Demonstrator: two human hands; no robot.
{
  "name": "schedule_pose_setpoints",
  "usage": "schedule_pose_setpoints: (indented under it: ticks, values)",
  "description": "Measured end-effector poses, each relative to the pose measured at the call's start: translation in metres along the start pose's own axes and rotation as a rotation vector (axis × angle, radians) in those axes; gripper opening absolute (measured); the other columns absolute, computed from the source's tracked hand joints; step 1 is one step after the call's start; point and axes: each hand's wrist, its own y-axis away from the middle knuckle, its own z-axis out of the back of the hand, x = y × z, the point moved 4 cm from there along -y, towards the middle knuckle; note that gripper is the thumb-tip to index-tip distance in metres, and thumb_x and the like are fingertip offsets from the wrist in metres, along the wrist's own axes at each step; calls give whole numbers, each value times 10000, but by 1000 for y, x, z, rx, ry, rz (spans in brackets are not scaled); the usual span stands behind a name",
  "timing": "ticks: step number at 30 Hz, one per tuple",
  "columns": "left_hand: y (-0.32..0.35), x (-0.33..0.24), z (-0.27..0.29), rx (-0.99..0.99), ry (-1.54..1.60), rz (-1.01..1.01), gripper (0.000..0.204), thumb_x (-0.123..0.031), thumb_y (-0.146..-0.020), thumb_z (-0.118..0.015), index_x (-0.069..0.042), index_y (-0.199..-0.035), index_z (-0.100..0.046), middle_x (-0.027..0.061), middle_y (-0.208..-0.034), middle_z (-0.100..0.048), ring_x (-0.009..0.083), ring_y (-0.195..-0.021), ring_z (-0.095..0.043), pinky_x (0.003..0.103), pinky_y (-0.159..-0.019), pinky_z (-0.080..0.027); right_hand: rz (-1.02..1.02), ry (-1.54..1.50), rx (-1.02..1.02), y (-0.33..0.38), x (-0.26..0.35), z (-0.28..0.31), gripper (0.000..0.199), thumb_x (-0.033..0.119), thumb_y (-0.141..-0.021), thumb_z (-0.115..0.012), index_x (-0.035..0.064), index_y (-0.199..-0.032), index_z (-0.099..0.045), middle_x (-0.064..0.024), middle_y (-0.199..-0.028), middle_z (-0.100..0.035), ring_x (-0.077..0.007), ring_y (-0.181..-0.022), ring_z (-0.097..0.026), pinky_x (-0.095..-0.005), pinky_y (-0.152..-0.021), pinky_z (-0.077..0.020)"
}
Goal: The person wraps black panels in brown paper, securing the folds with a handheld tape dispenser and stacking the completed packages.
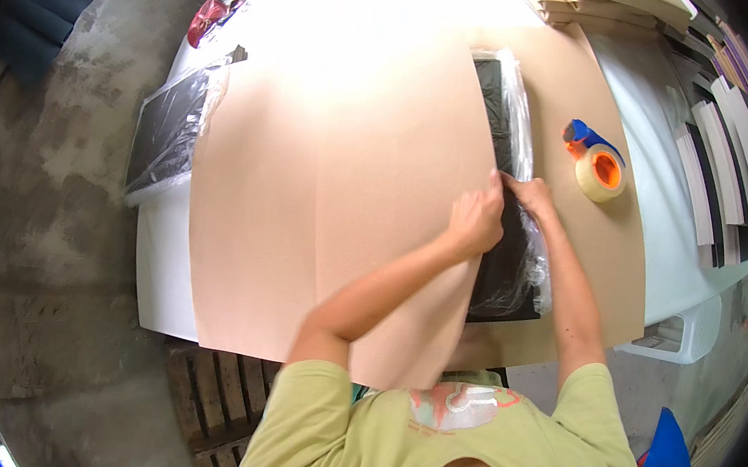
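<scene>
A large brown cardboard sheet point(305, 199) lies across the table with a faint crease, its right edge over a black panel point(506, 275) wrapped in clear plastic. My left hand point(478, 219) is closed at that right edge, its index finger stretched along it. My right hand point(533, 196) is over the panel's plastic-wrapped side. One of its digits reaches left to the sheet's edge, close to my left fingertip; the other fingers are bent, and what they hold is hidden. Beneath the panel lies another brown sheet point(607, 267). A tape dispenser point(601, 171), blue and orange with a clear roll, rests on it.
Another plastic-wrapped dark panel point(171, 126) is at the table's left, with a red object point(206, 23) beyond it. Folded cardboard point(590, 3) is piled at the far right. Black and white strips point(718, 169) line the right side, above a white plastic stool point(691, 335). A wooden pallet point(221, 391) is below.
</scene>
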Motion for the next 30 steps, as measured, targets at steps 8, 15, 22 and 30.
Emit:
schedule_pose_setpoints:
  ticks: [8, 15, 22, 30]
  values:
    - [0, -4, -51, -82, 30, 117, 656, -44, -679, -502, 33, -1320, -388, 241, -735, -616, 414, -705, -603, 516, -683, -457, 47, 111, -40, -8, -3, 11, 916, 752, -563, -643, -124, -832, -650, -301, -871, -635, -375, -881, -642, -413, -758, -497]
    - [11, -5, -53, 36, 10, 204, 672, -283, -798, -492, 48, -1356, -316, 228, -834, -645, 385, -775, -628, 456, -732, -480, -52, 117, -37, 11, 11, 10, 1006, 824, -562, -561, -111, -924, -641, -300, -989, -617, -375, -988, -606, -423, -820, -486]
    - [0, -26, -55, 50, 113, 261, 783, -373, -791, -485, 121, -1351, -248, 258, -830, -640, 385, -786, -635, 450, -746, -489, 16, -151, -64, 2, 1, 7, 999, 722, -530, -701, -177, -953, -598, -296, -998, -607, -308, -1018, -589, -389, -844, -459]
    - [11, 12, -57, 65, 630, 77, 638, -207, -762, -565, 76, -1300, -374, 219, -780, -648, 317, -743, -658, 396, -668, -516, 6, 122, -77, 27, 31, -5, 1325, 672, -475, -766, -223, -1277, -206, -386, -1225, -434, -380, -1162, -490, -396, -946, -420]
